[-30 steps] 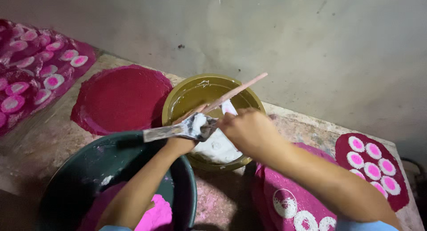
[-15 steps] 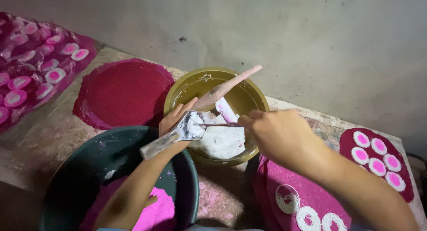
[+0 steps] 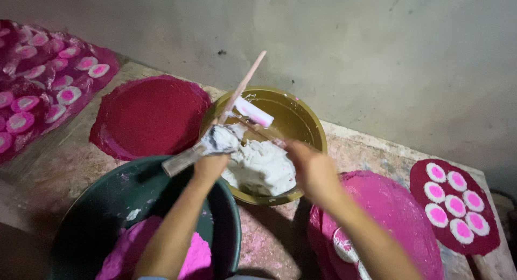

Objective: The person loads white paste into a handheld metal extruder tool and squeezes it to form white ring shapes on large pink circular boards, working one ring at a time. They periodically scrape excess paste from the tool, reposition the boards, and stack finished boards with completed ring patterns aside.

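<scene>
Since the earlier frames the long pale wooden stick (image 3: 243, 86) has swung up to a steeper slant, its free end now toward the wall, and the right hand (image 3: 312, 169) has drawn back toward the near rim of the olive-yellow bowl (image 3: 309, 126).

Largest, nearest the camera, is the dark green basin (image 3: 126, 196), smooth-walled, with powdery bright pink dough (image 3: 188, 256) heaped at its bottom. Beyond it lies a flat, matte dark red round disc (image 3: 151, 115). The bowl stands between basin and wall and holds a lumpy, wet-looking white dough (image 3: 264, 167), just ahead of both hands.

The left hand (image 3: 211, 164) is closed around a flat scraper (image 3: 186, 157) caked with white paste, whose long axis runs from lower left to upper right over the bowl's near-left rim. The right hand's fingers are curled shut on what seems a thin stick or blade reaching left toward the scraper; exactly what it clamps cannot be told. A small pink-and-white slab (image 3: 253, 112) rests near the stick's lower end.
</scene>
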`<state>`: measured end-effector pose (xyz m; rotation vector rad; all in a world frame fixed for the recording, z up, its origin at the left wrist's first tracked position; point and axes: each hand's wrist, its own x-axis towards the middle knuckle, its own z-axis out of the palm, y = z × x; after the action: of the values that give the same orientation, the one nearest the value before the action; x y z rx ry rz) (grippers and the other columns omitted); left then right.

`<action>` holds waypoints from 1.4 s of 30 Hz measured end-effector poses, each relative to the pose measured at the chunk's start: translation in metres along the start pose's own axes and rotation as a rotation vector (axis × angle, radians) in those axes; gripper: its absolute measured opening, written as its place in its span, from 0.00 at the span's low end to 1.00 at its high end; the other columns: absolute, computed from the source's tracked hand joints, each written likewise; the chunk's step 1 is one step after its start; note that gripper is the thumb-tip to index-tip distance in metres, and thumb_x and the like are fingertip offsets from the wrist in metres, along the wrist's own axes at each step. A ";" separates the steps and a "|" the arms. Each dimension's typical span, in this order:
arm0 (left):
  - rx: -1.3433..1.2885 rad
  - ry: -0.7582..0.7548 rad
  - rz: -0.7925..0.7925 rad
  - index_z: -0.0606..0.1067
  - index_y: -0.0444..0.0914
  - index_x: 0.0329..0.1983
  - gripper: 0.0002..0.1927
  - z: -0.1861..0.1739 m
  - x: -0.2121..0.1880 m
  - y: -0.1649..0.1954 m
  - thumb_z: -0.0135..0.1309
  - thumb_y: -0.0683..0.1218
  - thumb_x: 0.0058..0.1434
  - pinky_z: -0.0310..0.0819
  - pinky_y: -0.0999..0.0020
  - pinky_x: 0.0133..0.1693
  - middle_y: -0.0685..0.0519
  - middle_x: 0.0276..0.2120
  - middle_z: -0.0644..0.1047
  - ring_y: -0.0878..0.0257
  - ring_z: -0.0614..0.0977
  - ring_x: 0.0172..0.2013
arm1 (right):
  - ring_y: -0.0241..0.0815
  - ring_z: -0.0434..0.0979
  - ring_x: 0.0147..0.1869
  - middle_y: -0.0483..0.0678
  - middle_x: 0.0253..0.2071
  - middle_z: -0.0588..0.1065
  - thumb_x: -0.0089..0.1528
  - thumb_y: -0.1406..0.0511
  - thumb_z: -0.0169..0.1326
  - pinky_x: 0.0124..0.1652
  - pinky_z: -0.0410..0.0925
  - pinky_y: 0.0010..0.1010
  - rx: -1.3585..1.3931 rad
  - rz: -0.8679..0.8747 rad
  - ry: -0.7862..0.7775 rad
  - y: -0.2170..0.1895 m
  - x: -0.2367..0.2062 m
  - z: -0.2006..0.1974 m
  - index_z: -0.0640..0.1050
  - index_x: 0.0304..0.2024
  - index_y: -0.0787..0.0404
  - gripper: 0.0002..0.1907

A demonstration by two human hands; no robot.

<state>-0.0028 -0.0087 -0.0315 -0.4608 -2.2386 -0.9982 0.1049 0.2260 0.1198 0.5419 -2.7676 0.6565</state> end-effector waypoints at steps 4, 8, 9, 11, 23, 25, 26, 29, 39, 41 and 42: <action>0.296 -0.092 -0.015 0.74 0.37 0.61 0.23 0.003 0.005 0.018 0.54 0.50 0.64 0.67 0.53 0.65 0.43 0.63 0.72 0.45 0.74 0.63 | 0.52 0.87 0.47 0.61 0.47 0.79 0.65 0.68 0.53 0.48 0.75 0.36 0.353 0.330 -0.065 -0.003 -0.024 0.070 0.71 0.69 0.53 0.28; 0.363 -0.273 -0.122 0.72 0.37 0.63 0.31 -0.008 0.025 0.022 0.57 0.54 0.58 0.62 0.50 0.61 0.45 0.70 0.61 0.41 0.67 0.63 | 0.51 0.83 0.57 0.61 0.58 0.77 0.67 0.69 0.51 0.53 0.71 0.35 0.564 0.118 -0.033 0.017 -0.049 0.088 0.71 0.66 0.60 0.23; 0.349 -0.299 -0.166 0.71 0.37 0.66 0.33 -0.011 0.028 0.024 0.57 0.55 0.59 0.62 0.49 0.61 0.46 0.71 0.59 0.40 0.65 0.64 | 0.53 0.80 0.60 0.62 0.61 0.77 0.68 0.69 0.51 0.56 0.69 0.37 0.622 0.046 -0.044 0.025 -0.049 0.086 0.72 0.66 0.61 0.22; 0.431 -0.231 -0.062 0.75 0.41 0.59 0.25 -0.014 0.027 0.034 0.55 0.55 0.60 0.61 0.47 0.64 0.44 0.72 0.57 0.40 0.65 0.65 | 0.51 0.79 0.61 0.61 0.62 0.76 0.70 0.68 0.50 0.58 0.69 0.38 0.644 0.069 -0.032 0.044 -0.039 0.079 0.72 0.66 0.61 0.21; 0.287 -0.137 -0.047 0.68 0.27 0.64 0.39 -0.015 0.040 0.021 0.63 0.50 0.51 0.71 0.53 0.54 0.35 0.56 0.73 0.42 0.78 0.53 | 0.48 0.81 0.60 0.58 0.59 0.78 0.66 0.70 0.49 0.57 0.69 0.37 0.567 0.137 -0.086 0.037 -0.042 0.112 0.71 0.66 0.61 0.24; -0.148 -0.013 -0.294 0.68 0.24 0.61 0.36 -0.020 0.045 0.004 0.62 0.47 0.52 0.73 0.54 0.48 0.42 0.45 0.79 0.49 0.80 0.44 | 0.49 0.79 0.60 0.55 0.59 0.78 0.63 0.72 0.48 0.59 0.66 0.37 0.599 0.186 -0.249 0.047 -0.043 0.114 0.70 0.68 0.58 0.29; -0.378 0.007 -0.465 0.72 0.27 0.52 0.24 -0.022 0.049 -0.002 0.60 0.46 0.55 0.73 0.55 0.43 0.43 0.40 0.79 0.50 0.78 0.39 | 0.58 0.76 0.60 0.59 0.59 0.78 0.66 0.69 0.45 0.59 0.66 0.43 0.626 0.380 -0.364 0.053 -0.039 0.114 0.68 0.71 0.54 0.28; -0.810 0.012 -0.727 0.76 0.33 0.39 0.10 -0.025 0.048 0.005 0.57 0.43 0.57 0.74 0.60 0.37 0.49 0.33 0.78 0.58 0.78 0.32 | 0.58 0.66 0.70 0.59 0.69 0.66 0.70 0.65 0.45 0.66 0.59 0.44 0.497 0.367 -0.383 0.069 -0.018 0.106 0.62 0.74 0.60 0.29; -1.591 -0.747 -1.281 0.77 0.33 0.48 0.23 -0.027 -0.092 0.185 0.48 0.34 0.46 0.79 0.62 0.46 0.45 0.40 0.82 0.54 0.85 0.40 | 0.61 0.76 0.59 0.74 0.66 0.61 0.74 0.46 0.49 0.54 0.72 0.46 1.900 -0.222 0.186 0.041 -0.073 0.010 0.49 0.80 0.71 0.47; -1.056 -0.868 -0.731 0.76 0.39 0.50 0.21 -0.042 -0.089 0.201 0.57 0.43 0.50 0.79 0.58 0.41 0.50 0.40 0.81 0.56 0.82 0.39 | 0.61 0.78 0.55 0.77 0.64 0.64 0.74 0.49 0.52 0.48 0.75 0.45 1.707 -0.240 0.218 0.043 -0.102 -0.021 0.51 0.80 0.64 0.42; -0.777 -0.891 -0.470 0.75 0.42 0.51 0.21 -0.048 -0.089 0.211 0.61 0.48 0.52 0.79 0.57 0.39 0.52 0.40 0.81 0.57 0.81 0.39 | 0.60 0.78 0.57 0.74 0.68 0.63 0.72 0.50 0.54 0.48 0.76 0.46 1.498 -0.244 0.264 0.045 -0.119 -0.038 0.51 0.79 0.56 0.42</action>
<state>0.1964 0.0871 0.0459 -0.8537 -2.6916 -2.2912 0.1993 0.3164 0.0980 0.8693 -1.4579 2.4008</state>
